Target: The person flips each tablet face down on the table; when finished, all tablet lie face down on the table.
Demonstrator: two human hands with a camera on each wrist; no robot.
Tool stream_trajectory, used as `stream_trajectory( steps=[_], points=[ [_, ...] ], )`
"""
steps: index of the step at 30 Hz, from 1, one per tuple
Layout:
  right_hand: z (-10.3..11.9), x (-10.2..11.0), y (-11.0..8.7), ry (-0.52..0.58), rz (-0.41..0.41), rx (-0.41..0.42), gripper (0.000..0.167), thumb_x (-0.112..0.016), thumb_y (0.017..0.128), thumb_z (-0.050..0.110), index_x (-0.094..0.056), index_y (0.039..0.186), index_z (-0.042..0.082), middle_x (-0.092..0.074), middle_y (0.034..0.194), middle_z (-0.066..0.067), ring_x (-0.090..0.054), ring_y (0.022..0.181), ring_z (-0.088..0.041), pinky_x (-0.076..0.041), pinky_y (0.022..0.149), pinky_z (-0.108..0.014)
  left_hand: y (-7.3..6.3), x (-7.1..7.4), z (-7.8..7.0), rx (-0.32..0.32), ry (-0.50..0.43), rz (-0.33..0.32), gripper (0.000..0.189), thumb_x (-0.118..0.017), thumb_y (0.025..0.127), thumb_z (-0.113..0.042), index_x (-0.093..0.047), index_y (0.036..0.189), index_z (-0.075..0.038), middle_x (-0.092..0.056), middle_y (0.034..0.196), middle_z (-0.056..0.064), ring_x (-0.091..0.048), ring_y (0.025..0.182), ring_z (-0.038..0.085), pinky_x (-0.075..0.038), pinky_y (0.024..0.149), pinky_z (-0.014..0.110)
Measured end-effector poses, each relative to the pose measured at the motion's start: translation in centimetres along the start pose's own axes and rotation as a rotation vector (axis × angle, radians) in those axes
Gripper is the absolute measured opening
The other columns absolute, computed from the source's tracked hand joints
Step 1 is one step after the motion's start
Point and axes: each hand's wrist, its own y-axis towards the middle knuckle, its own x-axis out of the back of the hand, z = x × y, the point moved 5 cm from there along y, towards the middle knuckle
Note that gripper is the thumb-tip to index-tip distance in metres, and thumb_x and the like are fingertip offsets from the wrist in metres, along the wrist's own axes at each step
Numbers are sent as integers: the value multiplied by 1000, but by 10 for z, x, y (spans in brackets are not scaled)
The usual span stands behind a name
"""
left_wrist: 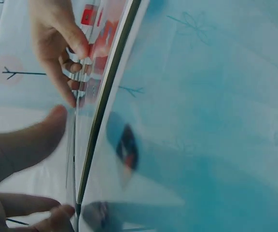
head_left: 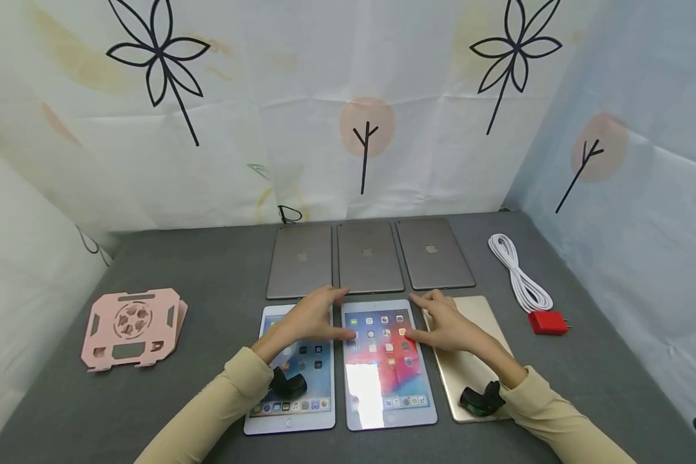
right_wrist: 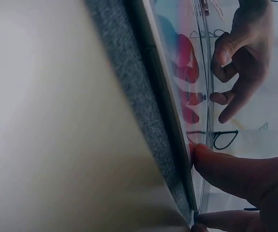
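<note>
A white-bordered tablet (head_left: 390, 386) lies lit, face up, in the front middle, showing rows of app icons. Above its upper left part is my left hand (head_left: 316, 316), thumb spread from the fingers. My right hand (head_left: 449, 325) is at the upper right, fingertips by the corner and thumb over the side edge. In the right wrist view, that thumb (right_wrist: 226, 169) meets the tablet's edge. Under my left wrist lies a second lit tablet (head_left: 319, 386). A gold tablet (head_left: 464, 374) lies back up, partly covered by my right hand and wrist.
Three grey tablets, left (head_left: 292, 270), middle (head_left: 377, 270) and right (head_left: 441, 264), lie back up in a row behind. A pink slotted stand (head_left: 107, 316) is at the left. At the right lie a coiled white cable (head_left: 524, 283) and a red charger plug (head_left: 547, 323). Fabric walls surround the grey table (head_left: 209, 270).
</note>
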Motion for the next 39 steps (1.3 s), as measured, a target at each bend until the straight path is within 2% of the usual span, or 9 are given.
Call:
stream_trajectory(
  steps=[2, 7, 12, 19, 30, 39],
  points=[
    [0, -1, 1, -9, 14, -14, 80, -83, 84, 30, -49, 148, -5, -52, 128, -25, -44, 111, -35, -42, 89, -47, -4, 0, 6, 12, 1, -6, 92, -89, 77, -41, -49, 150, -1, -64, 128, 16, -61, 111, 29, -53, 94, 47],
    [2, -1, 1, -16, 35, -33, 78, -83, 84, 32, -52, 145, -5, -52, 128, -24, -44, 113, -37, -43, 92, -53, -8, -2, 18, 24, -15, -24, 96, -90, 75, -45, -49, 150, -2, -59, 130, 17, -53, 92, 19, -48, 76, 35],
    [1, -2, 1, 9, 31, -43, 77, -84, 84, 31, -54, 144, -5, -52, 126, -23, -44, 112, -35, -43, 90, -47, -7, -9, 19, 32, -2, -39, 100, -92, 70, -51, -52, 149, -5, -56, 132, 16, -52, 89, 17, -46, 71, 31],
    [-3, -4, 3, 64, 9, -55, 76, -85, 83, 28, -53, 145, -4, -52, 121, -19, -42, 110, -32, -38, 84, -37, -8, -13, 16, 46, 27, -63, 97, -93, 68, -51, -56, 147, -9, -58, 131, 13, -50, 83, 17, -40, 67, 28],
    [-4, -8, 1, 186, 10, -102, 74, -82, 85, 16, -49, 149, -3, -48, 125, -19, -38, 115, -34, -36, 86, -37, -7, -16, 19, 66, 31, -117, 89, -95, 65, -50, -63, 141, -14, -63, 129, 10, -52, 86, 17, -40, 71, 31],
    [-4, -9, 1, 191, 5, -102, 72, -81, 86, 14, -49, 148, -3, -47, 119, -17, -36, 111, -32, -32, 83, -36, -6, -16, 18, 78, 47, -119, 86, -94, 66, -50, -65, 139, -16, -65, 128, 9, -51, 85, 16, -39, 67, 28]
  ],
)
